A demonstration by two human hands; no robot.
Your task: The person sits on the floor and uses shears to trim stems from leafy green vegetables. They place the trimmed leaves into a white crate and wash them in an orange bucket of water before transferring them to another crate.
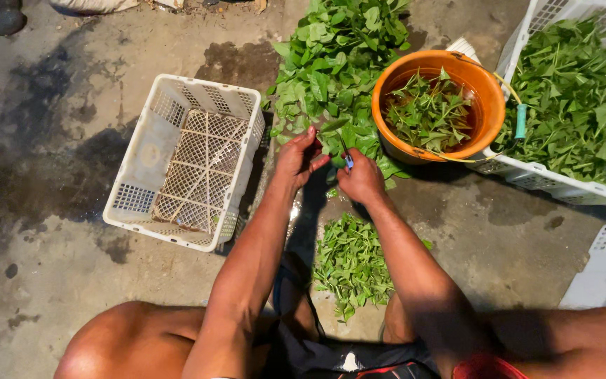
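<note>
Fingers of both my left hand (297, 158) and right hand (361, 179) pinch leaves (331, 77); I'd grip stems low, steadily, above the floor (50, 140).

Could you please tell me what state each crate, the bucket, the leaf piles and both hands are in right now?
left crate: empty, upright
orange bucket: partly filled with leaves
right crate: full of leaves
far leaf pile: loose on the floor
near leaf pile: loose, smaller
left hand: pinching leaves
right hand: closed on a small tool
</note>
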